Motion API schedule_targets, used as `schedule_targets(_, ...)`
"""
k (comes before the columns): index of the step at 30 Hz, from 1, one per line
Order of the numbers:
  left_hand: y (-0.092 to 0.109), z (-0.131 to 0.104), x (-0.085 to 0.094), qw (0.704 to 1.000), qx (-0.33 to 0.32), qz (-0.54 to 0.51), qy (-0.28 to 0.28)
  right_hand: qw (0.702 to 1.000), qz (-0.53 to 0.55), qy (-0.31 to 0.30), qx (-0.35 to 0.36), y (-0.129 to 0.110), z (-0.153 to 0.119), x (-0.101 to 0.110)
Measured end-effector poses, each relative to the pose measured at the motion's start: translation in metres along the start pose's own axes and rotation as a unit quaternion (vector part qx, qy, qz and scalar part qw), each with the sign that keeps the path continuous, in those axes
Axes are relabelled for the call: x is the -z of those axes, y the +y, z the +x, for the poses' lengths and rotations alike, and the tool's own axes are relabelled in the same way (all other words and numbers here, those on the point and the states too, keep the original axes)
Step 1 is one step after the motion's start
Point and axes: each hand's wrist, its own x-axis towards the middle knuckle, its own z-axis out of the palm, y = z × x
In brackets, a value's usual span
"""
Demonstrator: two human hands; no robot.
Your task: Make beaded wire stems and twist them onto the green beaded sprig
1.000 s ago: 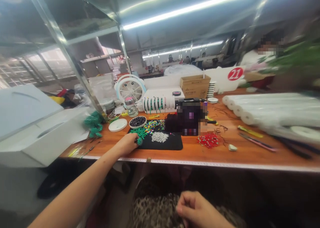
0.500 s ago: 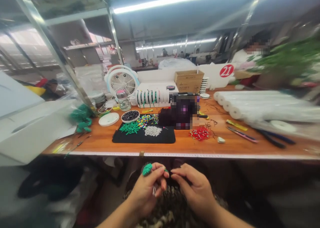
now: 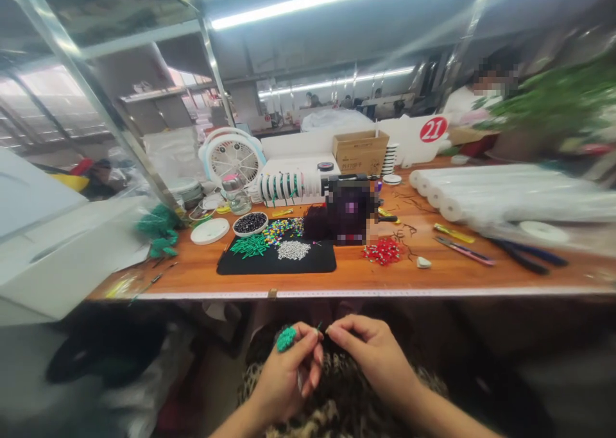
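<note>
While the left hand (image 3: 289, 366), lower centre, pinches a green bit (image 3: 319, 326), likely light, best held endwise, the right hand (image 3: 378, 356) pinches closed, contents unclear.

Green sticks (image 3: 249, 246), black mat (image 3: 308, 261), leopard-spotted clothing (image 3: 332, 396), red pile (image 3: 384, 251).

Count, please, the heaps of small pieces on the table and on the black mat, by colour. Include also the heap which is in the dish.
Green heap: 1
Mixed-colour heap: 1
Silver-white heap: 1
Black heap, in the white dish: 1
Red heap, with light specks: 1
Total: 5 heaps
</note>
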Motion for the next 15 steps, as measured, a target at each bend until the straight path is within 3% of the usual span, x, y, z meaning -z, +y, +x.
schedule_targets(15,-0.0034,0.0046,-0.0003,0.999,-0.024,0.006,0.04,0.999,-0.025,0.036,0.002,0.0016,-0.0046,-0.006)
